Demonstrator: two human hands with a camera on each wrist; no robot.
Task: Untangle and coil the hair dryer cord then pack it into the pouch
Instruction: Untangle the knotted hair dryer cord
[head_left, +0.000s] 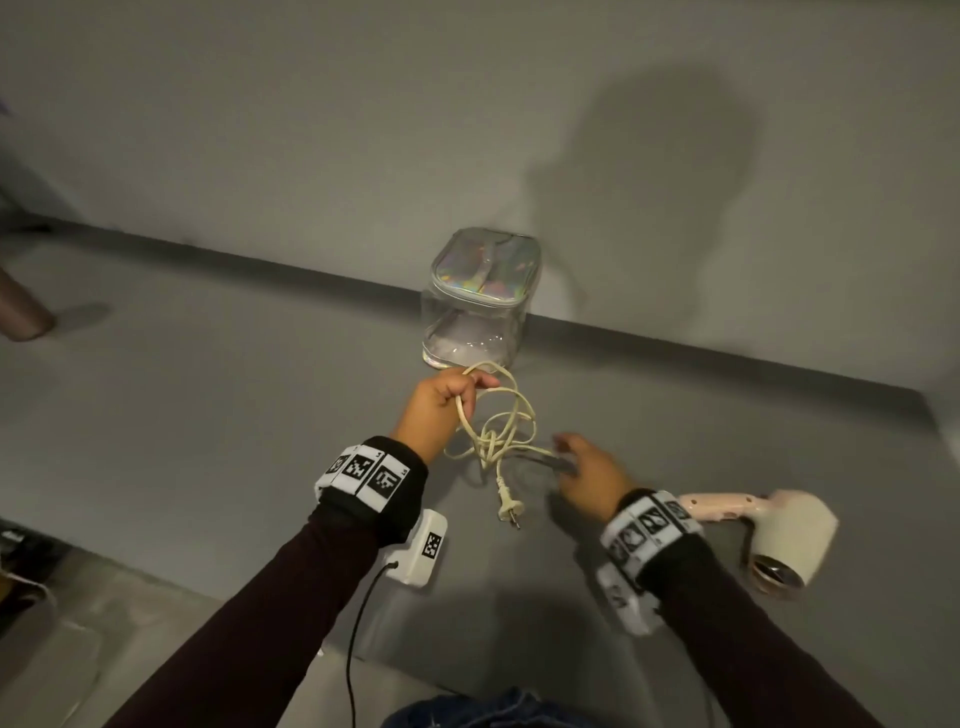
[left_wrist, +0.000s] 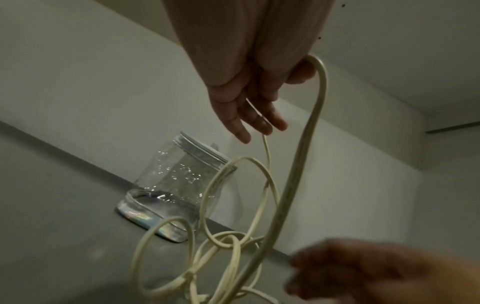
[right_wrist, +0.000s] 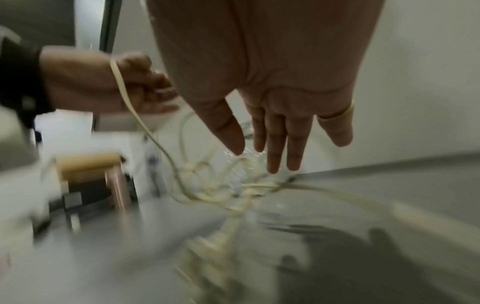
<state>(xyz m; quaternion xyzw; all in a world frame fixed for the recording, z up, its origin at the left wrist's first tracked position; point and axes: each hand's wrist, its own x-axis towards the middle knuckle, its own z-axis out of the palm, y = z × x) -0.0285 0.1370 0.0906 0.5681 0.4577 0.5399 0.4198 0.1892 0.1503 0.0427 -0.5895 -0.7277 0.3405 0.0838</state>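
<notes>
A cream hair dryer cord (head_left: 511, 415) hangs in a tangled knot from my left hand (head_left: 447, 400), which grips a loop of it above the grey table (head_left: 208, 415). Its plug (head_left: 506, 512) lies on the table below the knot. My right hand (head_left: 587, 467) hovers just right of the tangle with straight fingers and holds nothing. The pink and cream hair dryer (head_left: 784, 535) lies on its side at the right. A clear pouch (head_left: 483, 301) with an iridescent zipped top stands by the wall. The left wrist view shows the cord (left_wrist: 291, 185) over my left hand (left_wrist: 246, 107), with the pouch (left_wrist: 176, 185) behind. The blurred right wrist view shows my right hand (right_wrist: 280, 133) spread over the knot.
The grey wall runs right behind the pouch. A pinkish cylinder (head_left: 21, 306) stands at the far left of the table. The table's front edge crosses below my forearms, with floor and clutter at the lower left.
</notes>
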